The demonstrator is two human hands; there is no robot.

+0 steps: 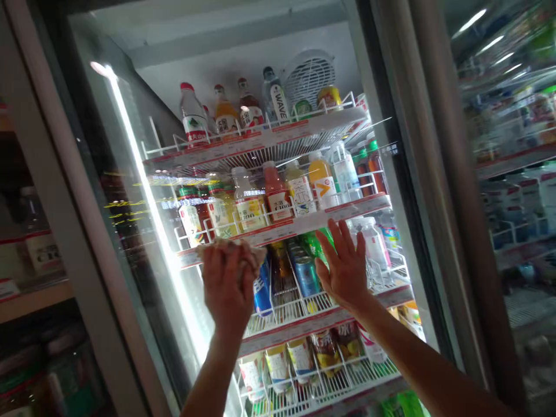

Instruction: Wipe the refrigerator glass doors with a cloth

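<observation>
My left hand (226, 292) is closed around a crumpled, light brownish cloth (243, 253), raised before the left part of a lit drinks fridge (284, 223). To its right, my right hand (345, 266) is open with fingers spread and nothing in it, in front of the middle shelves. Reflections show on the glass (130, 197) between me and the bottles; whether either palm touches it, I cannot tell. Behind the hands stand a blue can (306, 277), a blue package (262, 292) and a row of juice bottles (278, 194).
Wire-fronted shelves (278, 229) hold several bottles and cans. A metal door frame (412, 145) runs down the right side, with another stocked fridge (516, 174), blurred, beyond it. Dark shelves with bottles (41, 243) stand at the left. A light strip (152, 191) glows inside the fridge.
</observation>
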